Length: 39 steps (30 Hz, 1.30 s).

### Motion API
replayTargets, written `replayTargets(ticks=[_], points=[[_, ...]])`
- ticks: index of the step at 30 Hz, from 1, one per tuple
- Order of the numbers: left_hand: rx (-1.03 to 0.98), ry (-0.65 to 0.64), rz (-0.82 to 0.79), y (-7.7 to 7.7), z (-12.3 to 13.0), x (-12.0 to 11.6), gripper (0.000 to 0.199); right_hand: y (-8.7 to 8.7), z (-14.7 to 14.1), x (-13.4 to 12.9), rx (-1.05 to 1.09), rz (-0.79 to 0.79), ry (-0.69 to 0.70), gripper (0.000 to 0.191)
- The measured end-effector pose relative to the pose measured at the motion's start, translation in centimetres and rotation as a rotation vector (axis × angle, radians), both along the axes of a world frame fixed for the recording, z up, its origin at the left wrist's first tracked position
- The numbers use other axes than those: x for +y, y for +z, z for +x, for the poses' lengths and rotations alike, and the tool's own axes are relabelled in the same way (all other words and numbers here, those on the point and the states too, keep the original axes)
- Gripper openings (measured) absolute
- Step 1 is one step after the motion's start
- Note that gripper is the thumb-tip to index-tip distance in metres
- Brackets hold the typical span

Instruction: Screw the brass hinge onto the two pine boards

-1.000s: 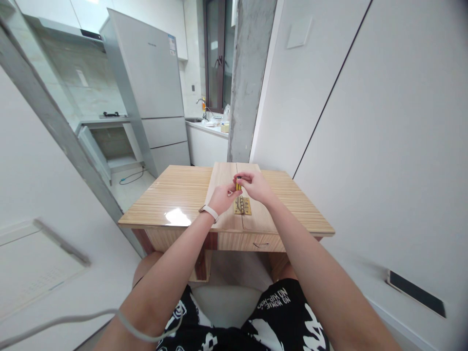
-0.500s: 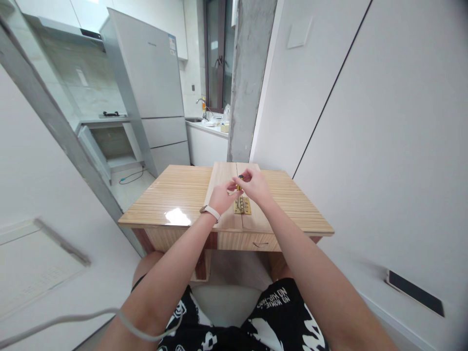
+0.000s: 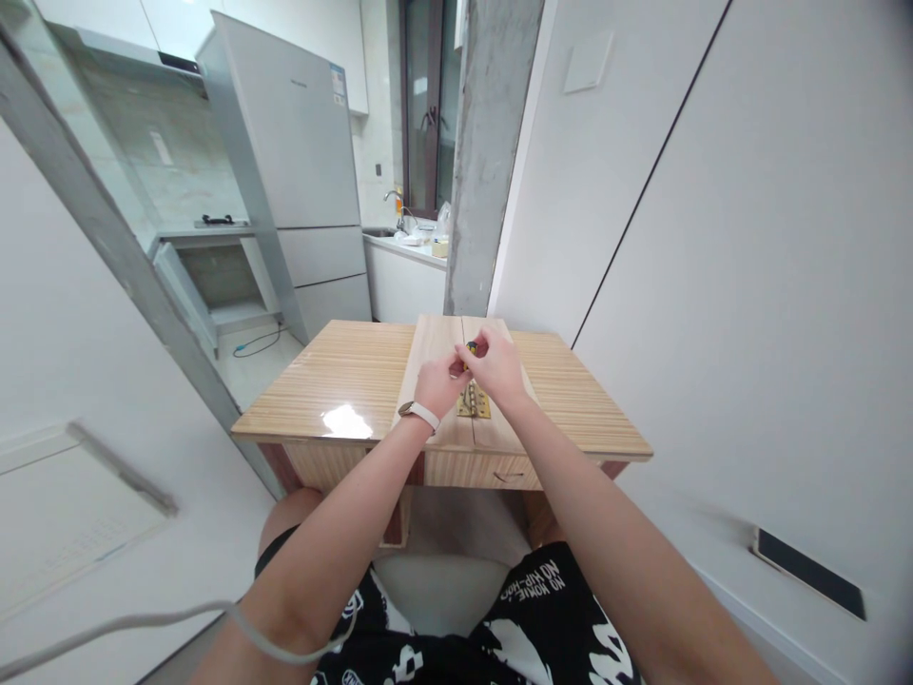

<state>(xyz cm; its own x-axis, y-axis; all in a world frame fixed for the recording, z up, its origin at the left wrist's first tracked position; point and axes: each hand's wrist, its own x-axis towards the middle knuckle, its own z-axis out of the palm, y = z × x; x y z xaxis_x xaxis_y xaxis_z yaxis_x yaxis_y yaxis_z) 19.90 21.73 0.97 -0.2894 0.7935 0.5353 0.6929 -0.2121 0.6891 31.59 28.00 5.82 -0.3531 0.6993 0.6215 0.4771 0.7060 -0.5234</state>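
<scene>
Silver and tall, a fridge (image 3: 306,152) stands at the left, behind a wooden table (image 3: 349,371) with two pale boards (image 3: 437,338) lying side by side on it. Next, a white watch (image 3: 426,416) is on the wrist of the left hand (image 3: 437,384), whose fingers pinch the low part of a small yellow and black tool (image 3: 472,349), held up over the boards near a gold hinge (image 3: 475,405). Then comes the right hand (image 3: 500,365), its fingers pinching the tool's top, and far to the right a flat black thing (image 3: 809,573) sits by the white wall (image 3: 742,285).
</scene>
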Motion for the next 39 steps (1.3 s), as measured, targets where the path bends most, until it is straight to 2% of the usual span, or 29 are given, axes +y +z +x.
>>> replayTargets(ticks=[5, 12, 18, 21, 27, 33, 35, 39], points=[[0.045, 0.001, -0.008, 0.2, -0.2, -0.3, 0.020, 0.0, 0.2, 1.0, 0.028, -0.087, 0.157, 0.025], [0.061, -0.073, 0.002, 0.2, -0.2, -0.2, 0.021, 0.6, 1.4, 2.5, 0.072, -0.400, 0.608, 0.025], [0.028, -0.155, 0.002, 0.1, -0.7, 0.0, 0.019, 1.5, 2.3, 2.3, 0.065, -0.560, 0.760, 0.028], [0.010, -0.193, -0.019, 0.0, -1.0, 0.0, 0.022, 1.6, 2.2, 2.2, 0.057, -0.545, 0.755, 0.026], [-0.097, -0.216, -0.030, -0.3, -1.6, 0.2, 0.021, 1.0, 1.3, 1.9, 0.051, -0.405, 0.670, 0.022], [-0.224, -0.239, -0.039, 0.0, -0.9, -0.3, 0.018, 0.5, 0.6, 1.7, 0.072, -0.369, 0.574, 0.019], [-0.203, -0.203, -0.042, 0.1, -0.5, -0.4, 0.020, 0.3, 0.5, 1.5, 0.085, -0.348, 0.524, 0.018], [-0.103, -0.044, -0.044, 0.2, 0.0, -0.4, 0.023, -0.2, 0.4, 1.4, 0.131, -0.319, 0.434, 0.018]])
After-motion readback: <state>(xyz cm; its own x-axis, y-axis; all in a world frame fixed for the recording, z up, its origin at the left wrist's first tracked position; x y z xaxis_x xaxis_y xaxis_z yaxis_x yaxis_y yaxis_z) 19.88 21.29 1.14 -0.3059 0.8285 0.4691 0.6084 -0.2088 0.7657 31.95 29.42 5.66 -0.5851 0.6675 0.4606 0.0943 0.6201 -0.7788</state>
